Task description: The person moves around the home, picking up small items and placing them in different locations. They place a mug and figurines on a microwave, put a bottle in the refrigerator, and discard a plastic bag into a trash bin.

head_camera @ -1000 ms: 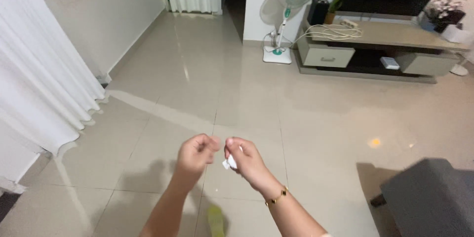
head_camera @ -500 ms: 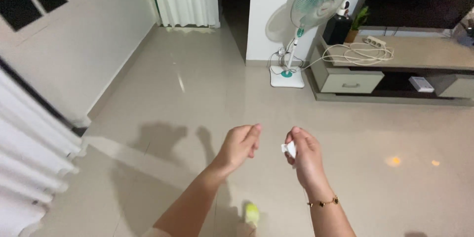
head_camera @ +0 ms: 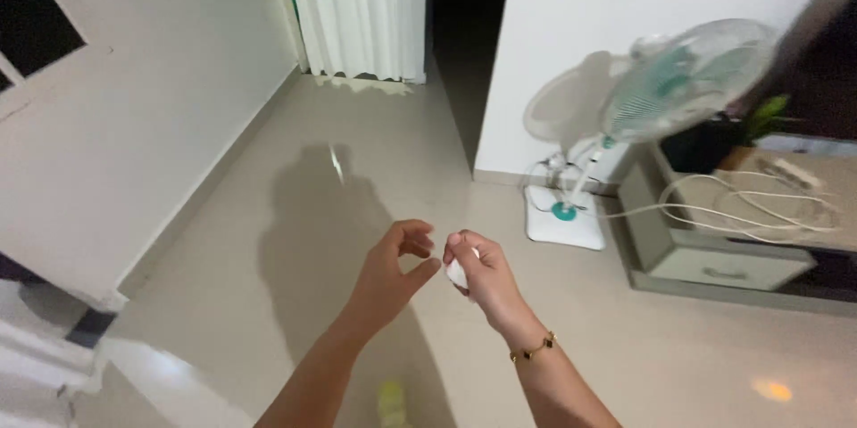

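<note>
We count two hands [head_camera: 393, 272], one small white scrap [head_camera: 456, 274], one standing fan [head_camera: 665, 93], one cable coil [head_camera: 759, 205], one curtain [head_camera: 357, 8].

Ahead of the hands: bare tile floor [head_camera: 295, 241], lots of room.
Left side: white wall [head_camera: 134, 116] blocks the way.
Right side: standing fan [head_camera: 665, 93], low cabinet [head_camera: 714, 254] and a loose cable [head_camera: 759, 209] stand close together.
Far end: white curtain [head_camera: 361, 8] beside a dark doorway [head_camera: 464, 26].

Head camera, looking down-forward, hands near.
</note>
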